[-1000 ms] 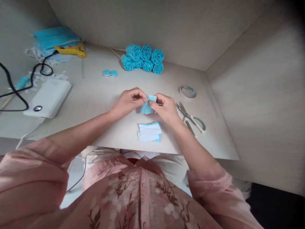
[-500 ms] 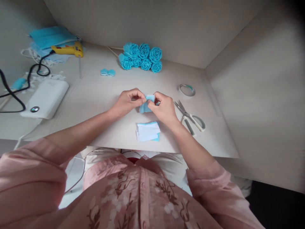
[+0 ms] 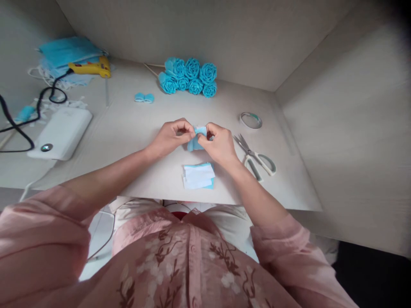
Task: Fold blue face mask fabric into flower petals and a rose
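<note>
Fingers (image 3: 189, 137) closed to a tight pinch on both sides! Left hand (image 3: 171, 136) nips the upper left of the thin blue piece (image 3: 193, 145), right hand (image 3: 221, 143) has its right side, thumb across the front, and no gap worth mentioning at either tip.

Nearest, two pink sleeves (image 3: 45, 231), then the worktop (image 3: 128, 128), with a stack of cut pieces (image 3: 198, 176), white side up, just in from the front edge's middle. Beyond it, the blue piece hangs between the hands, over the worktop's middle; whether its lower edge touches down, I can't tell.

This looks like gathering or folding, and it calls for a light, steady pinch: small, even tucks, one side anchored while the other works, because such thin sheet should crease easily.

Lovely pose here: forearms angled in from both front corners, wrists low, knuckles up, tips nearly meeting. Scissors (image 3: 250, 152) lie open beside the right hand, towards the right edge; farther back, a tape ring (image 3: 245, 125). Over to the back edge: a folded blue bow (image 3: 144, 98), blue flowers (image 3: 192, 68), and in the back left corner, a yellow glue gun (image 3: 88, 68) against blue masks (image 3: 69, 49)!
</note>
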`<state>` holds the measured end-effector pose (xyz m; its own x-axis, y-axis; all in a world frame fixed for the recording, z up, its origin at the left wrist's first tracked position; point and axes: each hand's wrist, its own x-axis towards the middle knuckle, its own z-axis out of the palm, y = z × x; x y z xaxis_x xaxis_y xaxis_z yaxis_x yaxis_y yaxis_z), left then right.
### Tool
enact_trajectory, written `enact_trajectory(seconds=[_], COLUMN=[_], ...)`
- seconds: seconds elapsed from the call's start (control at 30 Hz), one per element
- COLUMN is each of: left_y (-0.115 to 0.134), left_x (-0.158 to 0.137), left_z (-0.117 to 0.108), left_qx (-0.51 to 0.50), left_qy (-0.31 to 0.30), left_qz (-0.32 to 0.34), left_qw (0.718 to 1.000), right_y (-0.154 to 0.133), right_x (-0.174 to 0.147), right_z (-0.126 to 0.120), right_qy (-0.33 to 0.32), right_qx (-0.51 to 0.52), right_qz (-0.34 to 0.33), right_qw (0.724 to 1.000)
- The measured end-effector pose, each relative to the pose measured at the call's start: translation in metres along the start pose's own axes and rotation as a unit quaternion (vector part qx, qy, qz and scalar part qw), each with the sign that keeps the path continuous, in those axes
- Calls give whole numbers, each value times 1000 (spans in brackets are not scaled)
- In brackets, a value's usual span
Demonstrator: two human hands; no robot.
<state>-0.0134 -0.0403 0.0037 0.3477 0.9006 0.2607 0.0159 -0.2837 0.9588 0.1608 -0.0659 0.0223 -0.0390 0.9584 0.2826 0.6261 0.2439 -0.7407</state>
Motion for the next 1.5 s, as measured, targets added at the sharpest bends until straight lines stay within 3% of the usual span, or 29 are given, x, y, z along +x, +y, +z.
enact_trajectory(seconds=[0.3,0.57,0.8,1.1,1.33,1.5], left_y=[3,3,-2,-5,0,-1], left_x=[1,2,6,9,8,12], left_z=[-2,-3,-9,-9,-11,-13], left_qx=[131,45,6,-25,-96,-101], left_qy=[25,6,85,76,17,90], left_qz=[129,99,27,7,-24,-24], left_qw=[983,994,996,997,995,991], right_y=[0,6,8,12,18,16], right_x=[1,6,7,7,7,7], right_z=[1,-5,-12,-9,-6,-8], right_qy=[-2,15,-22,-34,-27,-25], right_qx=[26,54,160,186,202,212], right_qz=[6,23,53,70,82,84], right_qw=[1000,998,985,980,975,973])
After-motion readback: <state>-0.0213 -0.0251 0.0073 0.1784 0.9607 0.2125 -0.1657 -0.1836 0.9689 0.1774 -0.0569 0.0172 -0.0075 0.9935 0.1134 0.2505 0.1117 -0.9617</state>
